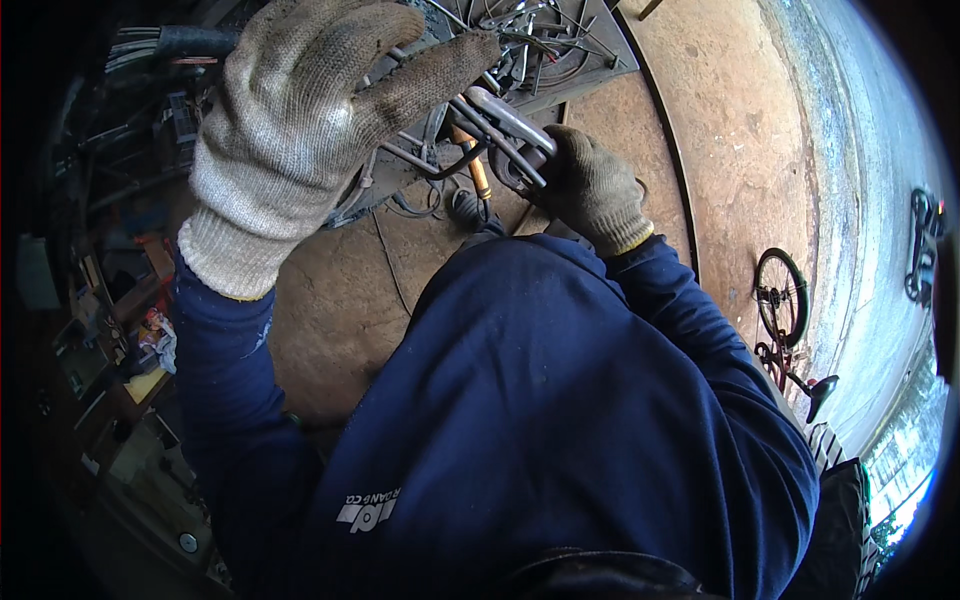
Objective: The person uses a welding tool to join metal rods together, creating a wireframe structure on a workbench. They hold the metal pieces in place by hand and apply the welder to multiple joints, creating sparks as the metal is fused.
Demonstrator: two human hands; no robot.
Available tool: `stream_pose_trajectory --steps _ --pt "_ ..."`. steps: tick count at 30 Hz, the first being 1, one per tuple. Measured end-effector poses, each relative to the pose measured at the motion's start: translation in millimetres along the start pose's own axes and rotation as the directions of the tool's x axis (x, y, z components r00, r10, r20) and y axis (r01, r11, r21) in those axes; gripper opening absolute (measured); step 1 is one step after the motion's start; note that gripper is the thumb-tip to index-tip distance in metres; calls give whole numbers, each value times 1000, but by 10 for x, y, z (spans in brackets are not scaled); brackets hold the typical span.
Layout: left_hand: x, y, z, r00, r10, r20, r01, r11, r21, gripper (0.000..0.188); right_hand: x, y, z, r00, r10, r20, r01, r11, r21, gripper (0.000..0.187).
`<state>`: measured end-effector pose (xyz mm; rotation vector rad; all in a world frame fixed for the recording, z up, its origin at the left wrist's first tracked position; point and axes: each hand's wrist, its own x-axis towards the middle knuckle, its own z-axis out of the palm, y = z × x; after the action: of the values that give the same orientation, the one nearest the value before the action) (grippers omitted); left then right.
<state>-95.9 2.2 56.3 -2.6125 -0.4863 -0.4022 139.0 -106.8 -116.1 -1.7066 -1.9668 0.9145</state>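
My left hand [285,130], in a dirty knitted glove, is raised close at the upper left. Its fingers curl and its thumb stretches right, with a thin metal rod [397,54] showing between them. Lower and to the right, my gloved right hand [600,190] is closed round the end of a dark metal piece [515,165]; its kind is not clear. Grey parallel bars [510,118] slant from that piece up toward my left thumb, which hides their far ends. A bent dark rod [455,168] passes just beneath them.
Loose rods and tools [540,40] lie heaped on a metal-topped bench [590,75]. A yellow handle [470,160] shows below the bars. Cluttered shelves [120,330] stand left. A bicycle [780,300] is at the right by the road, and a cable [390,260] crosses the brown floor.
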Motion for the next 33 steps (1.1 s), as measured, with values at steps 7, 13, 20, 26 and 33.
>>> stream_pose_trajectory --steps 7,13,20,26,33 --pt "20 -24 137 992 38 -121 -44 998 -46 35 11 5 3 1000 5 18 -5 1000 -30 66" --pt "1 -57 140 991 56 -118 -62 997 -46 36 12 -54 -30 999 25 42 -23 999 -40 67" --pt "96 70 73 981 -18 -192 0 996 -93 31 27 -152 -93 993 81 90 -75 994 -74 62" --pt "-135 72 -41 994 34 104 -35 999 10 68 22 -151 -81 992 77 97 -71 996 -61 53" --pt "-174 46 -89 986 -9 165 33 990 -140 66 5 34 104 999 -11 -48 12 999 29 31"
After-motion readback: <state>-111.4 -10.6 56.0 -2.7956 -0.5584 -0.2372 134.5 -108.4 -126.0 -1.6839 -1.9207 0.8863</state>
